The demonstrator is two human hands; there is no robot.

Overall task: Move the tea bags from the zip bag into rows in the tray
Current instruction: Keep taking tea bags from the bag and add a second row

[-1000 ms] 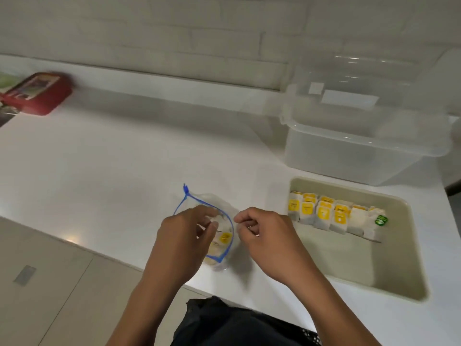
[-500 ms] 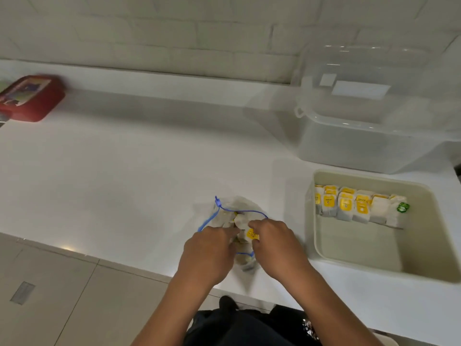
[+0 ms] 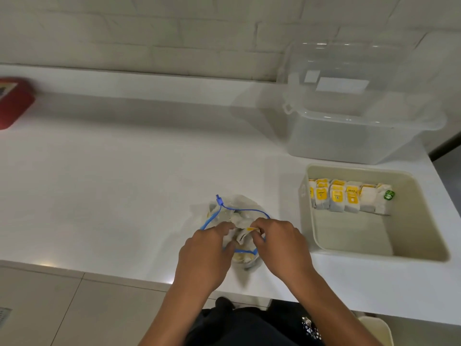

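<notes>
Both hands at the open mouth of the zip bag (image 3: pixel 233 213) on the worktop (image 3: pixel 112 183). Left hand (image 3: pixel 204 255) gripping the bag's near rim. Right hand (image 3: pixel 279 245) pinching a yellow-tagged tea bag (image 3: pixel 245 233) just inside. To the right, tray (image 3: pixel 411 245) with one row (image 3: pixel 349 197) along its far wall.

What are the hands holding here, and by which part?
Right hand pinches a tea bag by its yellow tag at the zip bag mouth; left hand holds the bag's open edge.
</notes>
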